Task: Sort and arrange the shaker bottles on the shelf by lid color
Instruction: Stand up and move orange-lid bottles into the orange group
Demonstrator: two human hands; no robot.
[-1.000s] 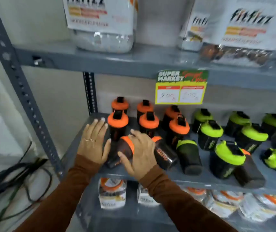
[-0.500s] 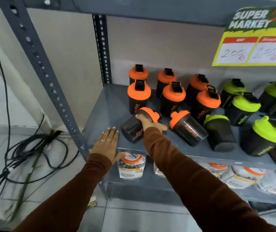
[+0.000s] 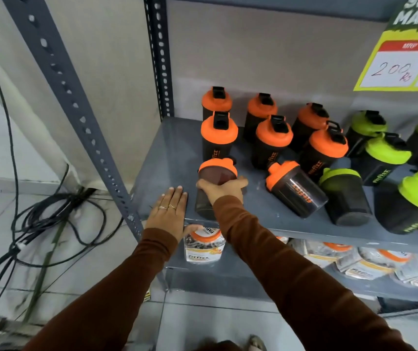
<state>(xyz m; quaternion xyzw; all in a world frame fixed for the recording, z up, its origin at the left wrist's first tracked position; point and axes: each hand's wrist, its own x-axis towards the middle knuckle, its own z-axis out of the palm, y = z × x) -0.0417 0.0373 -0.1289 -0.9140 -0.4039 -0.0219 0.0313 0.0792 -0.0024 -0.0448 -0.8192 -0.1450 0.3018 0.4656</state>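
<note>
So the right hand (image 3: 221,190) is wrapped around an orange-lid shaker (image 3: 215,183) at the front of the grey shelf (image 3: 167,153), fingers curled over the dark body just below the lid, thumb sticking out to the right side. The bottle looks tipped toward the back, lid end pointing away from the wrist, base down at the shelf's front edge. Can't tell if the base is fully resting or lifted a bit.

The left hand (image 3: 169,211) is flat on the shelf, fingers stretched out and together, not gripping anything. It sits just to the left of the held bottle, with its little-finger side close to the bottle's base. Two rings on it.

Just past the right fingertips stand five upright orange-lid bottles (image 3: 271,140) in two rows, the nearest one almost touching the held bottle's lid. Off to the thumb side another orange-lid one lies on its side (image 3: 294,188), lid pointing back-left. Beside that is a toppled green-lid bottle (image 3: 344,196), and further right a bunch of green-lid bottles (image 3: 385,158), mostly standing.

Under the wrists, on the lower shelf, there's a packaged jar with an orange top (image 3: 204,245), just below the left thumb. Black cables (image 3: 50,219) are tangled on the floor to the left.
</note>
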